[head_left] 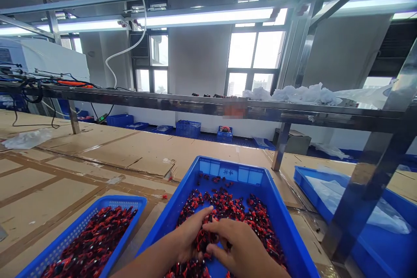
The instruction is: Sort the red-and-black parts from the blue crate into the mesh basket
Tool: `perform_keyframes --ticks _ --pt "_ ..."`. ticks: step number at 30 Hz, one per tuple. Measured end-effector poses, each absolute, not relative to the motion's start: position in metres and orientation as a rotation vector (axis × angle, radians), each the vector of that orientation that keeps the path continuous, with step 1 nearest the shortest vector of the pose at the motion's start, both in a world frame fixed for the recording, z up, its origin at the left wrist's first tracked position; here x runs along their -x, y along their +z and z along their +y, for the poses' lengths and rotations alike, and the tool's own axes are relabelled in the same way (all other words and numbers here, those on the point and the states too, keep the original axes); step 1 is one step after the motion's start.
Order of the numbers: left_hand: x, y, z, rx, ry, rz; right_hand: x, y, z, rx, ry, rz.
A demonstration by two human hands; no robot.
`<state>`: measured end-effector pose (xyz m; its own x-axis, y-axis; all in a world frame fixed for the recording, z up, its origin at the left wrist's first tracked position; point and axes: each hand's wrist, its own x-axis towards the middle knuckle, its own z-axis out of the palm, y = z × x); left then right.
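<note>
A blue plastic bin [208, 182] in front of me holds a heap of small red and black wired parts [247, 213]. Both my hands are down in that heap. My left hand [192, 232] has its fingers curled around a clump of the parts. My right hand [236, 245] lies beside it, fingers bent and pinching into the same clump. The two hands touch at the fingertips.
A blue mesh basket [107, 202] full of the same parts sits at lower left. A blue tray [302, 176] with clear plastic bags is at right, behind a slanted metal post [368, 182]. Cardboard [97, 152] covers the table. A metal shelf rail [182, 104] crosses overhead.
</note>
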<state>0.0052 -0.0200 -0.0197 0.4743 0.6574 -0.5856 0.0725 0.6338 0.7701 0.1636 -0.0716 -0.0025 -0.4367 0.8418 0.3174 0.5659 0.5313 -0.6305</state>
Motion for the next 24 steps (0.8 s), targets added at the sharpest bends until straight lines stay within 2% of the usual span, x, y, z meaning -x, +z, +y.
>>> perform_keyframes --ticks 2,5,24 --pt "-0.005 -0.017 -0.022 -0.857 0.395 1.034 -0.163 0.0 -0.076 1.203 0.386 -2.361" --pt "-0.005 -0.014 -0.024 -0.915 0.355 1.035 -0.163 0.003 -0.079 1.259 0.322 -2.418" --pt "-0.005 -0.006 -0.028 -1.021 0.349 0.977 -0.177 0.008 -0.071 1.102 0.488 -2.021"
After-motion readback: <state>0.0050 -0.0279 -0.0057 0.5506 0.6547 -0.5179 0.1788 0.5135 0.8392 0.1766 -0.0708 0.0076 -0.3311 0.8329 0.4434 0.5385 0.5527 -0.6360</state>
